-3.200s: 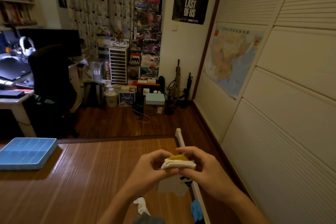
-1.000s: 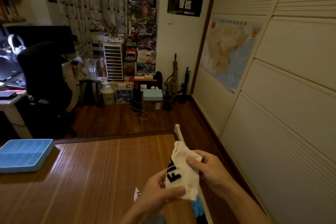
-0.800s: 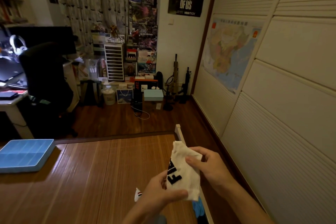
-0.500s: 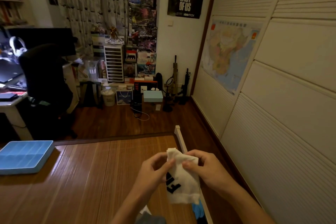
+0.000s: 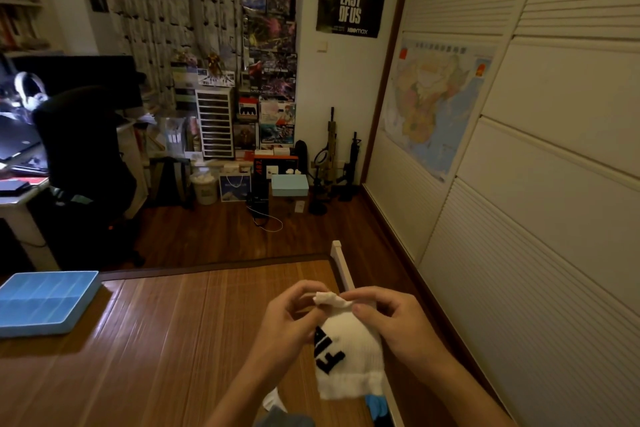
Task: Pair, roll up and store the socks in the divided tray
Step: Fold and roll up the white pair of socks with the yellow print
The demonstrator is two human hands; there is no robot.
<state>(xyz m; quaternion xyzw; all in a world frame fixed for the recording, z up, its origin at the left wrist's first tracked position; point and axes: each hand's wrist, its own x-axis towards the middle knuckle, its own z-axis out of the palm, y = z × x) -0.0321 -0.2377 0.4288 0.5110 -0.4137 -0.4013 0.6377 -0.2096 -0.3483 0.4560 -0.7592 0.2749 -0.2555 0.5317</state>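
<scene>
the white sock [image 5: 348,357] with black letters hangs above the wooden surface [image 5: 166,340], pinched at its top edge by the left hand [image 5: 289,321] and the right hand [image 5: 391,324], with the blue divided tray [image 5: 45,302] well apart at far left.

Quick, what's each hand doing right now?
Left hand: pinching the top edge of the white sock.
Right hand: pinching the same sock's top edge.
</scene>
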